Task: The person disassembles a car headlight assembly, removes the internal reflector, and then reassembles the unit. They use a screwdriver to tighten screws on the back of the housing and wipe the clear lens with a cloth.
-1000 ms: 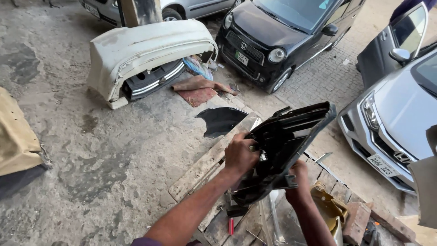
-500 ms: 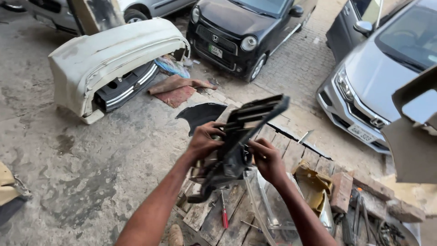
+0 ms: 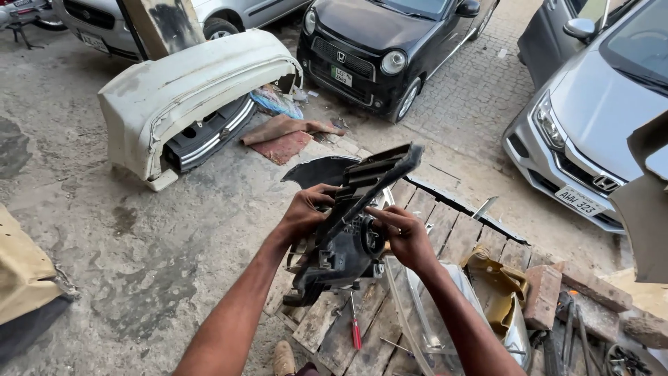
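Black plastic grille [image 3: 362, 209] clamped by both hands' fingers [image 3: 321, 197] above wooden pallet [image 3: 445, 233], red screwdriver [image 3: 355, 329].

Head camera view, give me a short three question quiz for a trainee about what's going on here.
1. True or false: both hands grip the black plastic car grille assembly.
2. What lies on the wooden pallet just below that part? A) a red-handled screwdriver B) a hammer C) a paint can
3. Fill in: the detached cream bumper stands on the concrete in front of the ____ hatchback.

Key
1. True: the left hand and the right hand hold it on opposite sides, above the pallet.
2. A, the red-handled screwdriver.
3. Black: the black hatchback.
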